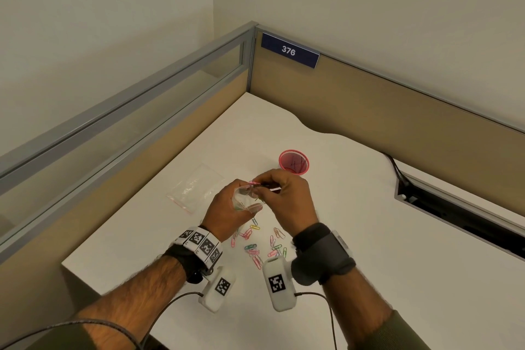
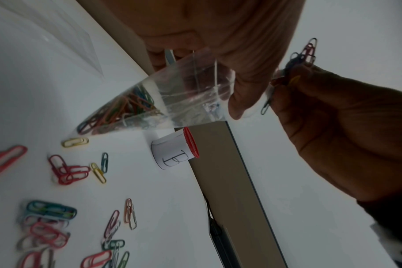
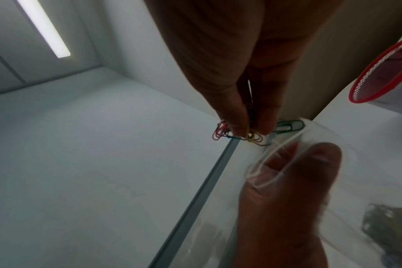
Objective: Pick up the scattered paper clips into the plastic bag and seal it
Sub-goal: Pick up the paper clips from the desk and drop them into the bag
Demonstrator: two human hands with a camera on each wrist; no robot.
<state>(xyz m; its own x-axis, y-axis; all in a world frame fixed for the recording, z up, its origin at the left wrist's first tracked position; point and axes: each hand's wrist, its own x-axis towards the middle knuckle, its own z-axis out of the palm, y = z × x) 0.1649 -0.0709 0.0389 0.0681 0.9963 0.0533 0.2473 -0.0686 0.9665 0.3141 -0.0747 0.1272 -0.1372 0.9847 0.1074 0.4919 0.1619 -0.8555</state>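
Observation:
My left hand point(image 1: 235, 207) holds a small clear plastic bag point(image 1: 246, 199) above the white desk, its mouth held open; in the left wrist view the plastic bag point(image 2: 154, 101) has several coloured clips in its lower corner. My right hand point(image 1: 279, 193) pinches a bunch of coloured paper clips point(image 3: 246, 134) right at the bag's mouth; the same held clips point(image 2: 303, 52) stick out of the fingers in the left wrist view. Several scattered paper clips point(image 1: 261, 244) lie on the desk below both hands, also seen as loose paper clips point(image 2: 64, 168) near the bag's tip.
A second clear bag point(image 1: 196, 187) with a red strip lies flat to the left. A red mesh cup point(image 1: 294, 162) stands just beyond my right hand. Partition walls point(image 1: 369, 111) close off the back and left. A cable slot point(image 1: 454, 207) opens at the right.

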